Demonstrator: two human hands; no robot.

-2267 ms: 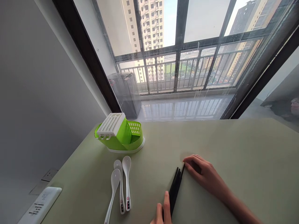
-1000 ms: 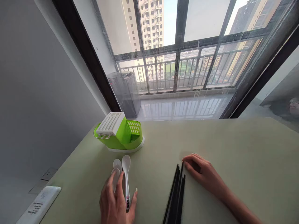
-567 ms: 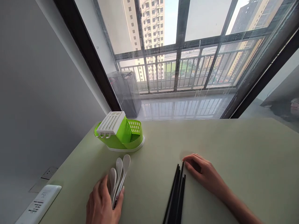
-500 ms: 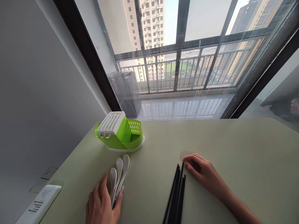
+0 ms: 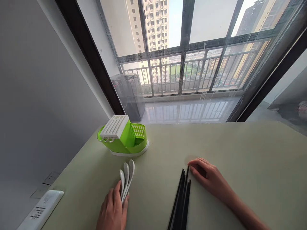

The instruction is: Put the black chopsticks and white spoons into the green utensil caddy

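Three white spoons (image 5: 126,174) stand bunched together, bowls pointing away from me, between the thumb and fingers of my left hand (image 5: 112,207). That hand is closed on them from both sides, their lower ends hidden behind it. To the right, a bundle of black chopsticks (image 5: 180,204) lies on the table, its near ends cut off by the frame. My right hand (image 5: 209,179) pinches the far tip of one chopstick between thumb and fingertips.
A green utensil holder (image 5: 122,145) with a white slotted top stands beyond the spoons. A white box-like object with printed marks (image 5: 40,209) lies at the left edge of the pale green table (image 5: 216,143). Behind the table is a glass window (image 5: 163,108).
My left hand has moved right, and the spoons have been squeezed closer together and turned partly on edge. My right hand and the chopsticks have stayed in place.
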